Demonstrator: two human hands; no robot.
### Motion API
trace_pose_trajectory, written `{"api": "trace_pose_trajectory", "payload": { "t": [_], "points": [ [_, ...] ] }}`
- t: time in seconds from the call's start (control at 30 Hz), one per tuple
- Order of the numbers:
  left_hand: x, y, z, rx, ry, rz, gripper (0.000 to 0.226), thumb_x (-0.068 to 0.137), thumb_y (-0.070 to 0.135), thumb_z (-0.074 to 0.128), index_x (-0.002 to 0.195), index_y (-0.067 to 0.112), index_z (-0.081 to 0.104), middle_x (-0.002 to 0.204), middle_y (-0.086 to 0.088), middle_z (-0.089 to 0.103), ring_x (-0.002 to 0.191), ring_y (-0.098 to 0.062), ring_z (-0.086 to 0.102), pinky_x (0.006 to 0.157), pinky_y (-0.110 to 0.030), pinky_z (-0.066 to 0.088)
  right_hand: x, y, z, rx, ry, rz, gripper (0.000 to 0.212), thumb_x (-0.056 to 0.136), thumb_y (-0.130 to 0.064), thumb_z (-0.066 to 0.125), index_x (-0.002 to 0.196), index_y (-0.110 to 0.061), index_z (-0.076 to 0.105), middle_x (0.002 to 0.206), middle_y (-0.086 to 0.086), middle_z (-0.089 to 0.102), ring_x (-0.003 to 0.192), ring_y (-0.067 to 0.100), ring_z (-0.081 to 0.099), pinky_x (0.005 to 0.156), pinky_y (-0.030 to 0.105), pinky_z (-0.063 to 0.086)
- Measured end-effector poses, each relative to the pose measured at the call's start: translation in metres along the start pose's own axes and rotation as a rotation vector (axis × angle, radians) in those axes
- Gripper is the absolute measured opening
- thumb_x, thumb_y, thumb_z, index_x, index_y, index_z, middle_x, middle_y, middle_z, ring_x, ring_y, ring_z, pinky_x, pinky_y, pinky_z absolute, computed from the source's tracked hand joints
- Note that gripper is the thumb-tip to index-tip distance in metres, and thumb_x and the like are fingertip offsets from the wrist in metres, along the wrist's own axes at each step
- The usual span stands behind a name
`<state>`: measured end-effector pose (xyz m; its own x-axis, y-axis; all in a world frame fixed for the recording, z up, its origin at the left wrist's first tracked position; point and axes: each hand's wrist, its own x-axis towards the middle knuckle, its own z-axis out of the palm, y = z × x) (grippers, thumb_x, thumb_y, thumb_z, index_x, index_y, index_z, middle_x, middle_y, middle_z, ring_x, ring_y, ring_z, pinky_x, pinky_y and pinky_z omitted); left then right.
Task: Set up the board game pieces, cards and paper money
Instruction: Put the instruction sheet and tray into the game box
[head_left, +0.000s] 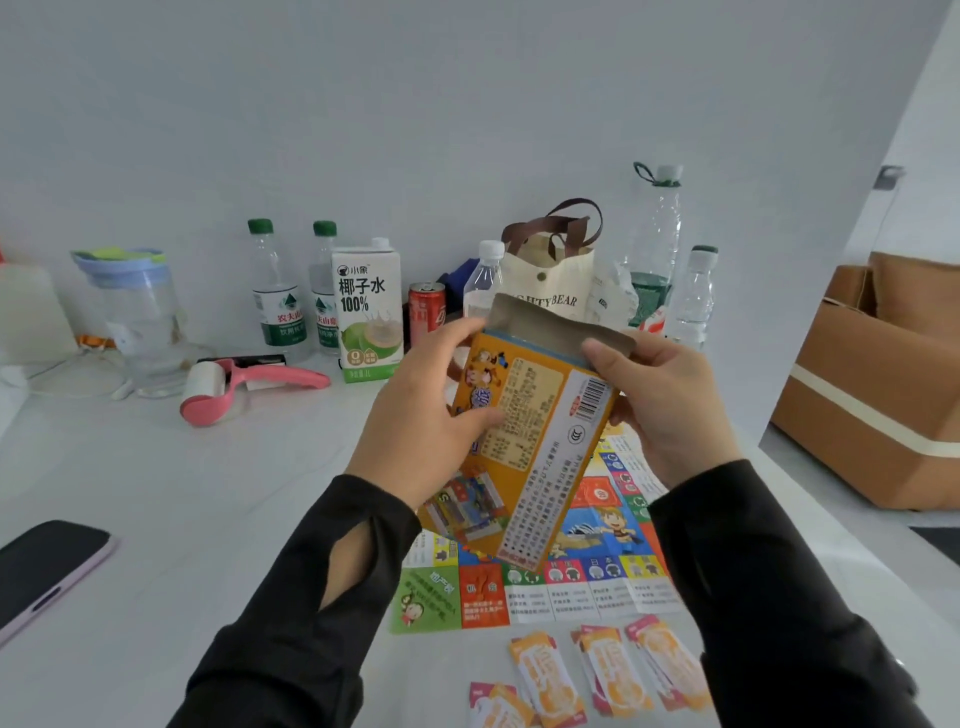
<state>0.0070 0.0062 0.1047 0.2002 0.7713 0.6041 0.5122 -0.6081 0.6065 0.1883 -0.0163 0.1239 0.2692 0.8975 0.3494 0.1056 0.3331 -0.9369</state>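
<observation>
both hands, left hand (421, 415) and right hand (670, 400), grip the open game box (524, 441); tipped carelessly, pieces could spill onto the board (597, 561) below.

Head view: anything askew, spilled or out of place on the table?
Nothing spilled or damaged. The orange slips lie in loose, overlapping fans in front of the board, not squared stacks. The game box, flap open, is held tilted above the board by the left hand and right hand.
</observation>
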Motion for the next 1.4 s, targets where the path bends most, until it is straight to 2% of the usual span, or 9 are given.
{"api": "trace_pose_trajectory", "payload": {
  "t": [0.13,0.3,0.67,0.83,0.9,1.03,1.17,1.3,1.4],
  "points": [
    [-0.001,0.0,-0.002,-0.033,0.061,0.027,0.046,0.076,0.016,0.072,0.114,0.035,0.055,0.092,0.026,0.053,0.087,0.002,0.053,0.067,-0.016,0.048,-0.001,-0.002,0.004,0.026,0.064,-0.079,0.005,0.084,-0.014,0.065,0.08,-0.018,0.065,0.059,-0.009,0.066,0.055,0.006,0.064,0.045,0.013,0.043],
    [-0.001,0.001,-0.002,-0.061,0.111,-0.012,0.032,0.075,0.019,0.074,0.101,0.035,0.061,0.083,0.024,0.059,0.085,0.005,0.054,0.066,-0.007,0.045,-0.002,-0.001,0.006,-0.009,0.044,-0.09,0.008,0.084,-0.014,0.064,0.084,-0.022,0.065,0.077,-0.004,0.069,0.065,0.006,0.067,0.051,0.013,0.047],
    [-0.001,-0.001,-0.003,-0.072,0.075,-0.076,0.026,0.077,0.02,0.072,0.097,0.034,0.064,0.082,0.026,0.059,0.079,0.01,0.055,0.064,0.002,0.039,0.003,0.005,0.004,0.005,0.002,0.028,0.032,0.095,-0.001,0.038,0.1,-0.016,0.066,0.09,-0.002,0.068,0.074,0.014,0.065,0.07,0.036,0.053],
    [0.0,-0.007,-0.005,-0.102,0.088,-0.095,0.006,0.087,0.028,0.059,0.088,0.033,0.061,0.083,0.02,0.063,0.081,0.001,0.062,0.073,-0.027,0.055,0.003,0.009,0.004,-0.087,-0.018,-0.035,0.031,0.092,0.001,0.044,0.099,-0.019,0.066,0.089,-0.003,0.069,0.079,0.017,0.065,0.062,0.026,0.053],
    [0.0,-0.006,-0.005,-0.119,0.119,-0.103,0.011,0.089,0.027,0.056,0.082,0.036,0.057,0.081,0.018,0.064,0.081,-0.001,0.062,0.072,-0.032,0.056,0.003,0.009,0.004,-0.118,-0.013,-0.073,0.031,0.092,0.0,0.045,0.094,-0.023,0.067,0.093,-0.003,0.069,0.08,0.018,0.065,0.057,0.021,0.051],
    [0.001,-0.001,-0.004,-0.18,0.172,-0.108,0.01,0.086,0.021,0.062,0.091,0.029,0.06,0.085,0.018,0.064,0.078,0.008,0.061,0.067,-0.008,0.048,0.003,0.011,0.004,-0.143,-0.015,-0.128,0.036,0.093,0.0,0.045,0.089,-0.028,0.067,0.102,0.003,0.068,0.086,0.022,0.064,0.053,0.015,0.047],
    [0.0,0.003,-0.004,-0.208,0.226,-0.066,0.033,0.083,0.013,0.066,0.113,0.026,0.059,0.093,0.022,0.061,0.081,0.011,0.06,0.068,0.001,0.041,0.003,0.01,0.001,-0.221,-0.024,-0.155,0.036,0.092,-0.001,0.045,0.091,-0.03,0.067,0.094,-0.004,0.069,0.083,0.025,0.066,0.063,0.035,0.056],
    [0.0,0.002,-0.003,-0.202,0.222,-0.044,0.022,0.083,0.018,0.066,0.103,0.026,0.067,0.091,0.024,0.061,0.084,0.009,0.059,0.07,-0.002,0.043,0.003,0.01,-0.004,-0.333,-0.075,-0.192,0.035,0.094,-0.004,0.045,0.094,-0.032,0.066,0.104,-0.004,0.066,0.092,0.01,0.062,0.068,0.012,0.052],
    [0.0,0.002,-0.002,-0.21,0.255,-0.037,0.016,0.083,0.016,0.065,0.094,0.028,0.067,0.087,0.024,0.061,0.08,0.01,0.059,0.07,-0.003,0.044,0.004,0.009,-0.008,-0.43,-0.117,-0.214,0.037,0.093,-0.002,0.042,0.103,-0.028,0.067,0.107,-0.007,0.064,0.091,0.003,0.058,0.066,0.006,0.046]
  ]
}}
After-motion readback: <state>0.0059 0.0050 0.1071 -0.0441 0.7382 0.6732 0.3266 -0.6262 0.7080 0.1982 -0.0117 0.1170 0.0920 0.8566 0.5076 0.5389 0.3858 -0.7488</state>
